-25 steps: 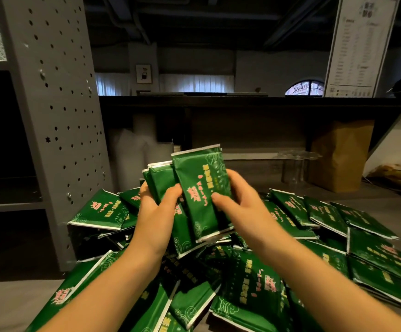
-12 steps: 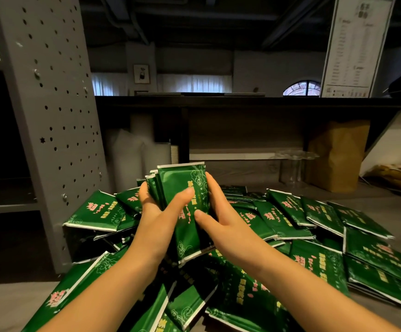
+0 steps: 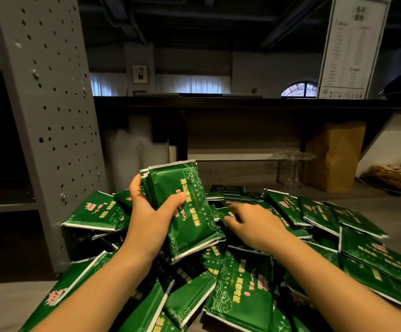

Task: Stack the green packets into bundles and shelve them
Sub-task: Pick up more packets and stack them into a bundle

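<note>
My left hand (image 3: 150, 215) grips a bundle of several green packets (image 3: 185, 207), held upright and tilted above the heap, thumb across its front. A big loose heap of green packets (image 3: 240, 291) with white edges and pink and yellow print covers the surface in front of me. My right hand (image 3: 254, 226) is off the bundle and reaches down and to the right over the heap, palm down, fingers spread and slightly blurred, fingertips on or just above a packet there. I cannot tell whether it holds one.
A grey perforated shelf upright (image 3: 48, 111) stands at the left with a dark shelf bay (image 3: 0, 195) beside it. A brown paper bag (image 3: 333, 154) and a clear plastic container (image 3: 288, 168) stand at the back right under a dark counter (image 3: 242, 103).
My right hand has let go of the bundle and moved right and down onto the heap. My left hand alone now holds the squared-up bundle.
</note>
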`<state>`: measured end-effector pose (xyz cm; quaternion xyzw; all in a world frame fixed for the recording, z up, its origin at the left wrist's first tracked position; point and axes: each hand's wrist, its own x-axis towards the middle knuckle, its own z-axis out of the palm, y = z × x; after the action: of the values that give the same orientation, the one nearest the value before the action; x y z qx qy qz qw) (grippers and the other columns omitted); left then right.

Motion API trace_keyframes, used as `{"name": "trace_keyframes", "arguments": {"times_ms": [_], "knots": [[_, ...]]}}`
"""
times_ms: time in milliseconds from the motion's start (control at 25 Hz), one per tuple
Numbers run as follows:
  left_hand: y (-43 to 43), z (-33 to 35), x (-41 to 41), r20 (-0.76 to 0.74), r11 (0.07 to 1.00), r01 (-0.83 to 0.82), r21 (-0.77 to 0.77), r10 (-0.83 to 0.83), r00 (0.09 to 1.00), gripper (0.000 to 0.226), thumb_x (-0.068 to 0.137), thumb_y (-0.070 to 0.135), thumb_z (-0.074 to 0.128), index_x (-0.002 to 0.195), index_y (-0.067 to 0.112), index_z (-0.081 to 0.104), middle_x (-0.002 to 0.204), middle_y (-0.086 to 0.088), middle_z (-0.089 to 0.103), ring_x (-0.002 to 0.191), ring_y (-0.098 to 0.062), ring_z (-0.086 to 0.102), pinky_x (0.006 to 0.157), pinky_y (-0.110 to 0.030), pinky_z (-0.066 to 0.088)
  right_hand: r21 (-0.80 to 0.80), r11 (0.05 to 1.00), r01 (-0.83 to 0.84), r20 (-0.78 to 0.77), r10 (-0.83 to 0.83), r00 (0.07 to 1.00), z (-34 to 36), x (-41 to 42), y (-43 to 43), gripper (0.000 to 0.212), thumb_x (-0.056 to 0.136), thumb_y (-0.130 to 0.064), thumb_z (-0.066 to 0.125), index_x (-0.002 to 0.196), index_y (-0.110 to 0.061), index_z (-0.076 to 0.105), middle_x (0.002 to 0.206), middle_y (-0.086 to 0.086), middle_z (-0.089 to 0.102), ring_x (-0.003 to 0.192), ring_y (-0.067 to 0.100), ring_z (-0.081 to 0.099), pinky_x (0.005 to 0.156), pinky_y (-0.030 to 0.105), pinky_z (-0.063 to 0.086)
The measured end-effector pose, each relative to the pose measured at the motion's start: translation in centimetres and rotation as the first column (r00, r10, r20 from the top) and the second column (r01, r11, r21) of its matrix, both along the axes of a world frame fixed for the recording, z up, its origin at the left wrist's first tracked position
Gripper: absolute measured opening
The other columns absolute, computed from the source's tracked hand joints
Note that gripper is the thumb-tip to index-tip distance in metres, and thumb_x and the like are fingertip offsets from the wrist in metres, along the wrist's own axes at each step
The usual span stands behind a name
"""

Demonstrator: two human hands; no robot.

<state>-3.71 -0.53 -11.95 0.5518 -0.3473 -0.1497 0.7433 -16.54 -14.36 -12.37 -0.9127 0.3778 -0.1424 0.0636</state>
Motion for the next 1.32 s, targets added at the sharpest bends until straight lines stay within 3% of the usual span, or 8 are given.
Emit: {"name": "trace_keyframes", "arguments": {"times_ms": [280,520,760,880,960,1120,1200,1320], "knots": [[-0.2,-0.2,0.2,0.002,1.000,-0.001,-0.019,0.001,1.000,0.070,0.079,0.016,0.070,0.135,0.028,0.030,0.110,0.002,0.061,0.096,-0.017,0.063,0.073,-0.033,0.052,-0.117,0.989,0.093,-0.192,-0.114,0.975,-0.8,0.6,0.2,0.067,0.082,-0.060,0.057,0.130,-0.016,0.042,0.133,0.009,0.041,0.124,0.032,0.040,0.097,0.044,0.040],[-0.1,-0.1,0.1,0.011,1.000,0.011,0.002,-0.011,1.000,0.078,0.073,0.023,0.077,0.134,0.031,0.030,0.110,0.000,0.061,0.097,-0.023,0.064,0.087,-0.046,0.053,-0.049,0.996,0.074,-0.002,-0.074,0.997,0.1,-0.3,-0.5,0.027,0.089,-0.032,0.058,0.112,-0.019,0.061,0.117,0.005,0.062,0.107,0.031,0.058,0.087,0.042,0.051],[0.0,-0.1,0.4,-0.003,1.000,0.005,0.014,-0.005,1.000,0.088,0.058,0.035,0.073,0.134,0.035,0.030,0.114,-0.002,0.061,0.099,-0.025,0.064,0.091,-0.050,0.051,-0.097,0.992,0.085,0.220,-0.062,0.973,2.5,-2.0,-0.5,0.018,0.090,-0.025,0.057,0.105,-0.027,0.068,0.101,0.002,0.070,0.094,0.027,0.064,0.079,0.042,0.055],[-0.1,-0.2,0.5,-0.001,1.000,0.001,0.017,-0.001,1.000,0.080,0.071,0.026,0.078,0.135,0.033,0.030,0.114,-0.003,0.060,0.099,-0.027,0.064,0.091,-0.051,0.050,-0.021,0.998,-0.062,0.525,0.064,0.849,3.5,-2.4,-0.5,0.013,0.091,-0.019,0.059,0.098,-0.023,0.070,0.090,-0.003,0.071,0.087,0.017,0.066,0.079,0.040,0.055],[-0.1,-0.2,0.7,-0.008,1.000,0.007,0.012,-0.006,1.000,0.077,0.075,0.023,0.076,0.135,0.032,0.029,0.118,-0.003,0.059,0.100,-0.026,0.064,0.089,-0.050,0.052,0.055,0.966,-0.252,0.749,0.126,0.650,4.1,-2.5,0.1,0.016,0.091,-0.011,0.058,0.100,-0.020,0.068,0.092,-0.004,0.071,0.088,0.014,0.067,0.077,0.031,0.056],[-0.2,-0.2,0.8,-0.004,0.999,0.016,0.028,-0.016,1.000,0.089,0.064,0.035,0.081,0.137,0.037,0.028,0.122,0.000,0.058,0.104,-0.023,0.062,0.094,-0.050,0.049,0.218,0.700,-0.680,0.957,-0.017,0.289,4.4,-2.3,1.2,0.034,0.092,0.002,0.049,0.110,-0.026,0.057,0.089,-0.005,0.073,0.082,0.013,0.070,0.065,0.022,0.056],[-0.2,-0.3,0.8,-0.002,0.999,0.022,0.031,-0.022,1.000,0.084,0.071,0.034,0.078,0.137,0.036,0.027,0.120,0.001,0.059,0.104,-0.022,0.062,0.094,-0.050,0.049,0.251,0.621,-0.742,0.949,-0.006,0.317,4.0,-1.8,1.7,0.042,0.092,0.006,0.045,0.118,-0.027,0.052,0.092,-0.004,0.073,0.083,0.012,0.070,0.066,0.023,0.056],[-0.2,-0.2,0.7,-0.010,0.999,0.033,0.017,-0.033,0.999,0.090,0.063,0.050,0.075,0.137,0.040,0.025,0.123,0.001,0.059,0.110,-0.021,0.060,0.098,-0.049,0.046,0.264,0.667,-0.697,0.890,0.110,0.442,2.9,-0.7,2.7,0.053,0.093,0.006,0.044,0.133,-0.029,0.043,0.107,-0.002,0.067,0.096,0.011,0.067,0.079,0.026,0.056]]}}
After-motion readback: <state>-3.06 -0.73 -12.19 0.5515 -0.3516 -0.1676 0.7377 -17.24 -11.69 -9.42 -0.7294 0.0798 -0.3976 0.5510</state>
